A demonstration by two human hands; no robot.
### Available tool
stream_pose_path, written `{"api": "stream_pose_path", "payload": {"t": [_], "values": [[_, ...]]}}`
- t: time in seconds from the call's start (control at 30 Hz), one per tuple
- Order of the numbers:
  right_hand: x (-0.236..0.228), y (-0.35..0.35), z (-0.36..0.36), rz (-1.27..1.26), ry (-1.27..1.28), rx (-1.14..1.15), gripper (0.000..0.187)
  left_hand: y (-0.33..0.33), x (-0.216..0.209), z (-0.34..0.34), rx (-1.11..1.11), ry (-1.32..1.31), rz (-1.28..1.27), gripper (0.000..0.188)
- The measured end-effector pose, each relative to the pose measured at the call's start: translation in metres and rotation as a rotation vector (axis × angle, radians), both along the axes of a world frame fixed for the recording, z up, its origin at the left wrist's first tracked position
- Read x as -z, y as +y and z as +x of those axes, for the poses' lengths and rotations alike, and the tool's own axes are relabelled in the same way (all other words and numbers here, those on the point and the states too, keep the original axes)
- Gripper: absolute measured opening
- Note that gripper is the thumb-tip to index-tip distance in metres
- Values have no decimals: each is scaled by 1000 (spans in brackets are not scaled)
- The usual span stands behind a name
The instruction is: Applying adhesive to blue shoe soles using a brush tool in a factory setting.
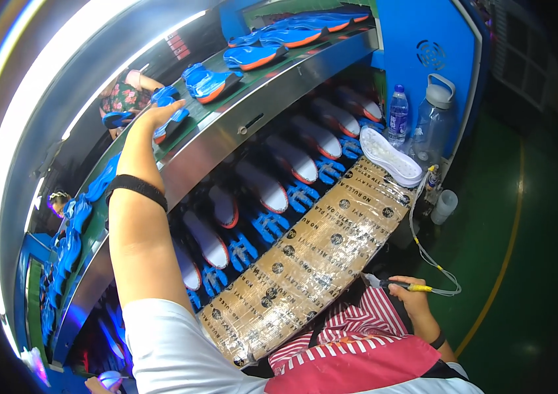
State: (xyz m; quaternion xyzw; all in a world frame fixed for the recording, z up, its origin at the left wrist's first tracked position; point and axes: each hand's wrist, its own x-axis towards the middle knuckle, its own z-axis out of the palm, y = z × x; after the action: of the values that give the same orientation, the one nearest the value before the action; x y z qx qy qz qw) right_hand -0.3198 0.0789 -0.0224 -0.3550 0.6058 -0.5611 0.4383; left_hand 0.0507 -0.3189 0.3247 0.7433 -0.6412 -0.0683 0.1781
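My left arm stretches up to the conveyor belt (210, 105). There my left hand (163, 114) closes round a blue shoe sole (175, 122), its fingers partly hidden behind the piece. Further up the belt lie more blue soles with orange edges (252, 58). Low on the right, beside my lap, my right hand (412, 295) grips a brush (390, 284) with pale bristles, a dark handle and yellow tape. A thin clear tube (448, 281) runs from the brush. In front of me is a cardboard-covered work surface (311, 249) wrapped in shiny tape.
Under the belt stands a row of white soles (262, 187) with blue pieces (271, 226) before them. A white sole (390, 156), a water bottle (398, 117), a large jug (433, 121) and a white cup (445, 205) stand right. Another person (124, 98) works across the belt.
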Motion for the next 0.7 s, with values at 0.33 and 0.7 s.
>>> {"api": "stream_pose_path", "payload": {"t": [0.33,0.7], "values": [[-4,-7,-4,29,-47,-24,23,-51,17,17,-184,-223,2,86],[-2,-1,-11,7,-14,6,25,-26,9,3,-235,-329,4,83]]}}
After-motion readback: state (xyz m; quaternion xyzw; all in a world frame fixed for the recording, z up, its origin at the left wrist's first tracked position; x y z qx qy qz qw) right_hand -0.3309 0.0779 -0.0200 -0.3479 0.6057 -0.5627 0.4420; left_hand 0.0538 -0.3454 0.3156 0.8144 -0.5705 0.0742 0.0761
